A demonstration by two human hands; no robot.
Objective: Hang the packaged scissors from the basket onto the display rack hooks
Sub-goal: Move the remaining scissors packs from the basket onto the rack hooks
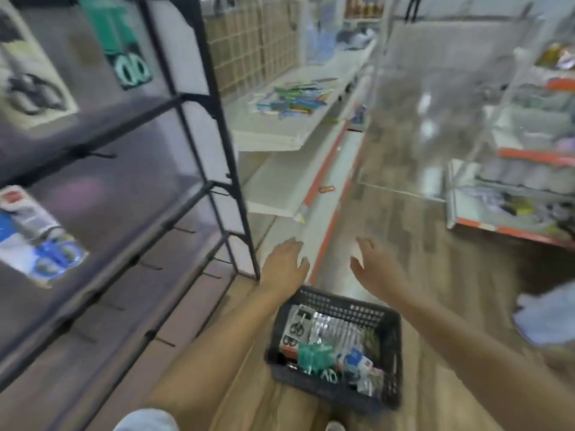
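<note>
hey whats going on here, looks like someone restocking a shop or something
A person stands in a shop aisle over a dark basket on the floor, filled with packaged scissors. Both the left hand and right hand are open and empty, held out above the basket. The black display rack on the left already carries a few scissor packs, with many hooks bare. The picture is blurred, so finer detail is unclear.

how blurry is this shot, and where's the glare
Head view: motion blur smears the whole frame, worst on the packs on the display rack; the basket and both hands, left and right, are soft; glare streaks the floor; wide-angle lens bends the rack posts.
</note>
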